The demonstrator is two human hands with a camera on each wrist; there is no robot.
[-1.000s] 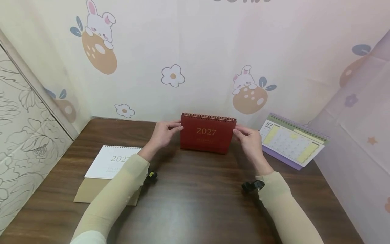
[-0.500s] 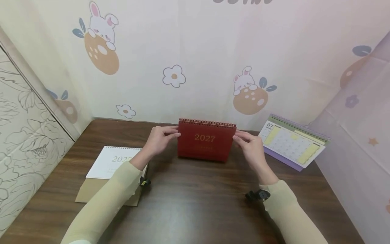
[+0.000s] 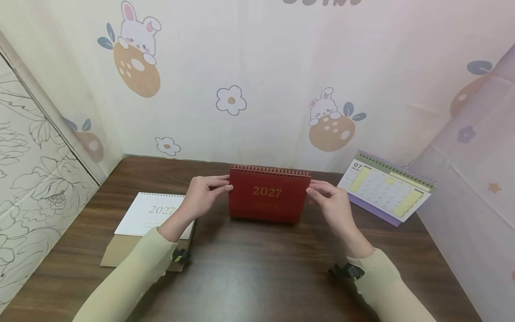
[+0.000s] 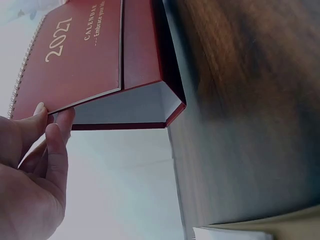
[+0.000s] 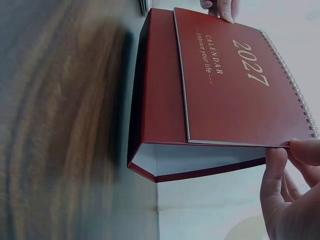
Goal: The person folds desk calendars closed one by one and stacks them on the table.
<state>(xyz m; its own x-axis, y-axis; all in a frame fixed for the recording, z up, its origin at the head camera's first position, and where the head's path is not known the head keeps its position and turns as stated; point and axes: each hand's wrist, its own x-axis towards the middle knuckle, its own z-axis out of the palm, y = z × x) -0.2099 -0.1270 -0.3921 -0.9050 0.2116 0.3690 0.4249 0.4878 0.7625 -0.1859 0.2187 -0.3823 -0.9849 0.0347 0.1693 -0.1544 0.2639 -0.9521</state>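
A red desk calendar (image 3: 267, 197) with a spiral binding along its top and "2027" in gold on the cover stands upright mid-table. My left hand (image 3: 204, 194) pinches its left side edge near the top, thumb on the cover. On the opposite side edge my right hand (image 3: 331, 201) pinches in the same way. Both wrist views show the calendar's triangular stand spread, pale inside; its base lies close over the wooden surface. In the right wrist view, the fingertips of the left hand (image 5: 220, 9) show at the far edge of the cover.
A white 2027 calendar (image 3: 142, 214) on a tan stand is at the left, partly hidden by the left forearm. At the back right stands a purple and green calendar (image 3: 386, 188) showing month 07. A printed curtain (image 3: 273, 53) hangs behind the wooden table (image 3: 257, 273).
Both hands have drawn the red calendar from near the back edge toward me, shifting it slightly left. The other two calendars have stayed in place.
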